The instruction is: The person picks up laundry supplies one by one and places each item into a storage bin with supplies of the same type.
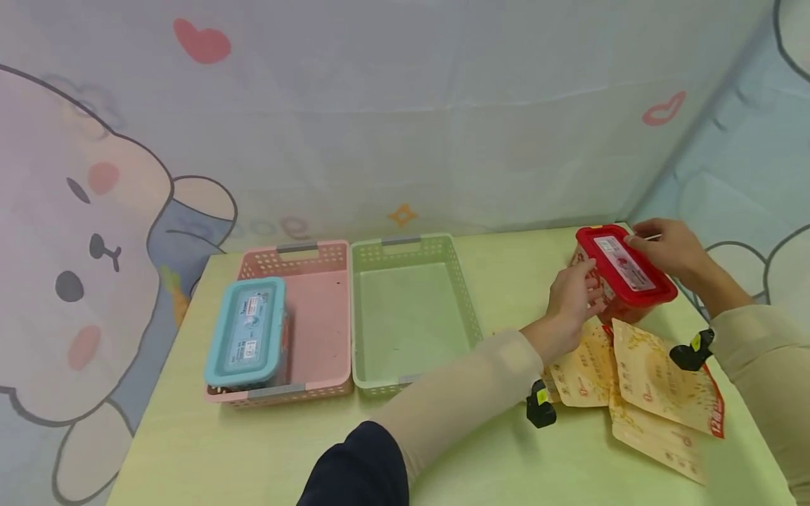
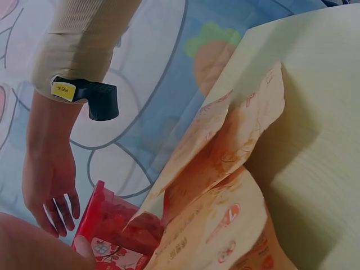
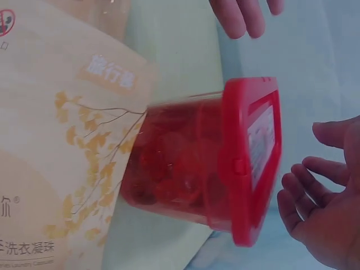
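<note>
A red-lidded plastic box (image 1: 626,270) with a clear body stands at the table's right back, behind several beige pouches. My left hand (image 1: 571,301) is at the box's left side, its fingers overlapping that side in the head view. Over the lid's right edge, my right hand (image 1: 672,253) has its fingers extended. The right wrist view shows a gap between this right hand (image 3: 332,191) and the lid (image 3: 253,160). A beige pouch (image 3: 73,140) printed with yellow leaves covers part of the box's lower end there.
A pink basket (image 1: 319,316) holds a blue-lidded box (image 1: 247,334) at the left. Beside it sits a green basket (image 1: 414,309). Beige pouches (image 1: 664,376) overlap in front of the red-lidded box, near the table's right edge. A printed cloth (image 1: 405,126) hangs behind the table.
</note>
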`<state>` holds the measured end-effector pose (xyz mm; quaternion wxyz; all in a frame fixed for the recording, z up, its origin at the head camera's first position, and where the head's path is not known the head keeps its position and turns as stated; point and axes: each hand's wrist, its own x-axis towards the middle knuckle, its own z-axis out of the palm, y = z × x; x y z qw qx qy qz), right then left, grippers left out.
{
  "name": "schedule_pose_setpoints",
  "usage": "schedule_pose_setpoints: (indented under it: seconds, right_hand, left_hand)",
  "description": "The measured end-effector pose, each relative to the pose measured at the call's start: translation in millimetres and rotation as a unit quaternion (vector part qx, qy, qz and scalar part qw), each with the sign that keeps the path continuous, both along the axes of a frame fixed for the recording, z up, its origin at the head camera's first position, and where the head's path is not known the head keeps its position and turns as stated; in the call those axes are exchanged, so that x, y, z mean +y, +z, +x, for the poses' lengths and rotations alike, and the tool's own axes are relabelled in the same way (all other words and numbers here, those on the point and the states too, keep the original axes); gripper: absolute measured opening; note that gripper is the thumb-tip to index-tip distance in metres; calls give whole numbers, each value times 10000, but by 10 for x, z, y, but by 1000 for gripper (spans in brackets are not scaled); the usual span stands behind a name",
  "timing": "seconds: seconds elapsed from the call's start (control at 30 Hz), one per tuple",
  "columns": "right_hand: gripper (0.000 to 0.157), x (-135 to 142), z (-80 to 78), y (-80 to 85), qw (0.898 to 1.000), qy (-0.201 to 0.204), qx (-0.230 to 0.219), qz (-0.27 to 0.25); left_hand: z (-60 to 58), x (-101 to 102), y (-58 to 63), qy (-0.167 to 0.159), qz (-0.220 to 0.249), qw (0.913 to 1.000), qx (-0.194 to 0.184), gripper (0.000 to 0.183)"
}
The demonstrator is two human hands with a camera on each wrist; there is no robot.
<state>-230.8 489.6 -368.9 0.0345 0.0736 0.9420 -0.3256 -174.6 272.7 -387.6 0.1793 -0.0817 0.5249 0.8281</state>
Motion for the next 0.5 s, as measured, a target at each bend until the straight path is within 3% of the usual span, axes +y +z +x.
schedule_pose_setpoints:
  seconds: [0.23, 0.5]
  right_hand:
    - [72, 45, -17, -85, 9990, -427, -142, 44]
    - [61, 85, 1, -97, 9957, -744, -513, 200]
  left_hand:
    - [-70, 60, -22, -363, -119, 9993, -45, 27]
    - [-124, 116, -5, -813, -289, 9955, -384, 40]
